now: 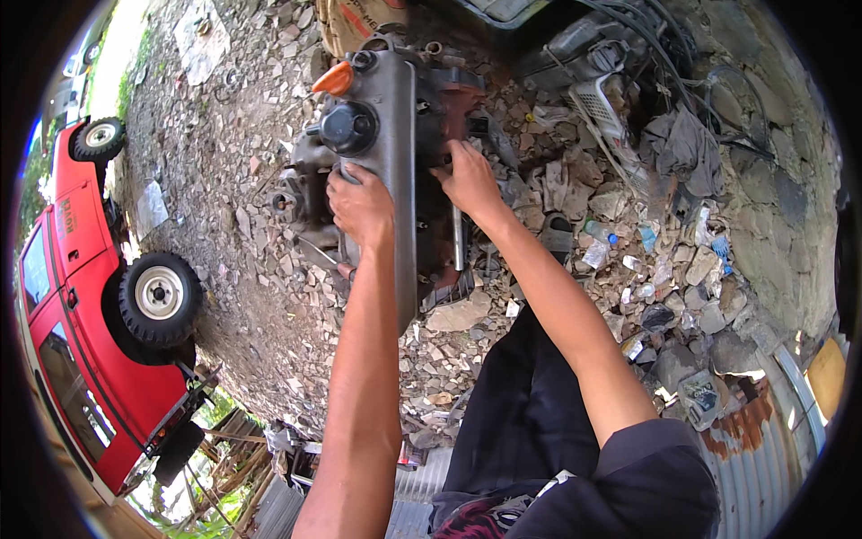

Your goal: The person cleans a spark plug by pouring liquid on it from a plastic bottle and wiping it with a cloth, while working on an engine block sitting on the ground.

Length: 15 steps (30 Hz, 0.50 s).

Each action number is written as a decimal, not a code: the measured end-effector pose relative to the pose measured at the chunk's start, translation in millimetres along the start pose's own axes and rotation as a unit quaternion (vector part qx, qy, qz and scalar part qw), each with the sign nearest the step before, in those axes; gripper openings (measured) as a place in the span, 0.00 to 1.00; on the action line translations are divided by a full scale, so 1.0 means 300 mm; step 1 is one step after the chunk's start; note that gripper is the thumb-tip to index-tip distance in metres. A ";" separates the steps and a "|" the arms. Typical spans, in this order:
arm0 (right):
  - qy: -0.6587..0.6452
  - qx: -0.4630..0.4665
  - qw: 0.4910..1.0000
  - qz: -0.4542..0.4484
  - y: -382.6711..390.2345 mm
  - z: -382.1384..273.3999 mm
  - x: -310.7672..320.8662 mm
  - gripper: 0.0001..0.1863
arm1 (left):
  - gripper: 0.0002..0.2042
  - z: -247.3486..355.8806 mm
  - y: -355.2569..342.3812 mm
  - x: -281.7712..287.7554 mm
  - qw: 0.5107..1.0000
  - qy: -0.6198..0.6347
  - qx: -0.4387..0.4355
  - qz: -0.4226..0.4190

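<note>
Rubble-strewn yard ground (256, 287); engine (462, 101) beneath both hands' fingers. Left hand (364, 205): fingers clasping valve cover (404, 180) edge, below black filler cap (348, 128); best kept steady. Right hand (473, 186): fingers bent against engine's right side, pinch indiscernible.

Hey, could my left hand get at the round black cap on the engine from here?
Probably yes: the left hand is at the grey engine cover, close to the black cap, with nothing visible blocking the way.
</note>
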State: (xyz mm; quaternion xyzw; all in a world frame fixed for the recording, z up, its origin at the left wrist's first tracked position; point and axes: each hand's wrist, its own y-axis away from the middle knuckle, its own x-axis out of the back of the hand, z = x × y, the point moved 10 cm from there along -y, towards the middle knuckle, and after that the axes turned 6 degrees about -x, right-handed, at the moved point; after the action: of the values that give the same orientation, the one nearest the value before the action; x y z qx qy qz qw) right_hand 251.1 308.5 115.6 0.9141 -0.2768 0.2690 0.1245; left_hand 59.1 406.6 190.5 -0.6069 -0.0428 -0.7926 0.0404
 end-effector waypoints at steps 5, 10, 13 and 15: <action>0.027 -0.116 0.989 -0.093 -0.016 0.046 -0.037 0.19 | 0.26 0.001 -0.004 0.006 1.000 0.004 0.001 0.011; -0.058 -0.061 0.996 -0.012 -0.009 0.024 0.004 0.13 | 0.26 -0.002 -0.004 0.001 1.000 0.004 0.005 0.009; -0.084 -0.037 0.996 -0.011 -0.008 0.021 -0.003 0.12 | 0.26 0.004 0.001 0.004 1.000 0.009 0.006 0.003; -0.111 -0.007 0.994 -0.016 -0.010 0.015 -0.002 0.13 | 0.26 0.003 -0.002 0.004 1.000 0.012 0.004 0.001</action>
State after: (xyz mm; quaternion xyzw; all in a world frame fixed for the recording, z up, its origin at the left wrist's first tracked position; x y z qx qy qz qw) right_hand 254.5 309.6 111.3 0.9417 -0.2759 0.1618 0.1038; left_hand 59.6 407.4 192.0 -0.5971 -0.0450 -0.7997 0.0441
